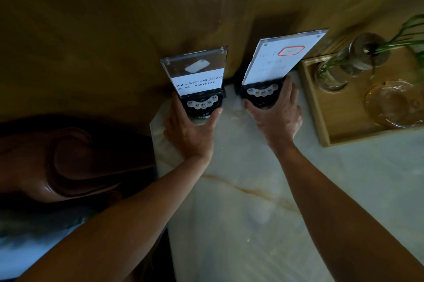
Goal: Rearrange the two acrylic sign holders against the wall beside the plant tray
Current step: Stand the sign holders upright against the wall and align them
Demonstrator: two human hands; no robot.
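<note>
Gripping both sign holders by their black bases, I have one in each hand at the back of a pale marble table (252, 201), close to the wood-grain wall (114, 29). My left hand (190, 130) is curled about halfway shut round the base of the left holder (197, 75), thumb on the right side of it, fingers on the left. That holder stands nearly upright at the table's left back corner, with a white printed slip low in its clear panel. My right hand (278, 116) wraps the base of the right holder (282, 59) the same way, thumb on the left, fingers reaching along the right side toward the wall. This holder leans to the right, its top corner near the plant tray (321, 116), a wooden tray holding a glass vase (351, 61) with green stems and a shallow glass dish (394, 102). I cannot tell whether either base is lifted or resting on the table. The acrylic panels look stiff, smooth and easily scratched, and tall enough to tip, so the weighted base seems the right place to hold. The bases carry small buttons, which my fingers should avoid pressing.
</note>
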